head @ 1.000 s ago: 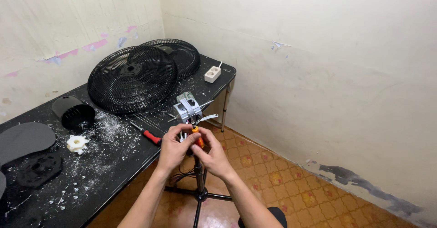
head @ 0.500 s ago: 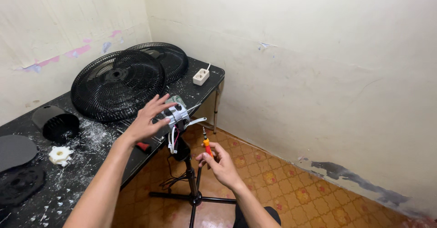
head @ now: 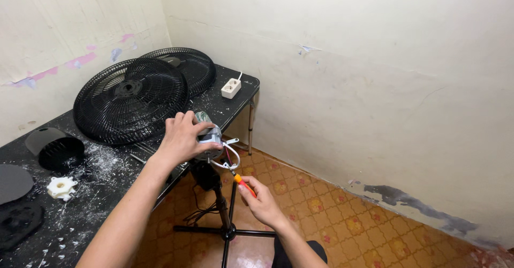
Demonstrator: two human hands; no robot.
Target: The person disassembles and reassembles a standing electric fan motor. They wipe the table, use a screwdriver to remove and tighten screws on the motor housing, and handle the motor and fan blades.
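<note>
Gripping fan motor (head: 210, 137) on stand with left hand (head: 182, 139) closed; right hand (head: 261, 201) pinching orange screwdriver (head: 242, 183) beneath. Next: seat tip squarely.

Two black fan grilles (head: 130, 99) on dusty black table (head: 96, 193); white power strip (head: 231, 88) (far corner); white hub (head: 61, 187).

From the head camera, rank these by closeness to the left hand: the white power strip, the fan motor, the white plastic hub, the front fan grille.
1. fan motor: gripped in the left hand, atop the stand.
2. front fan grille: just behind the hand, leaning on the black table.
3. white power strip: at the table's far corner.
4. white plastic hub: far left, among white debris.
</note>
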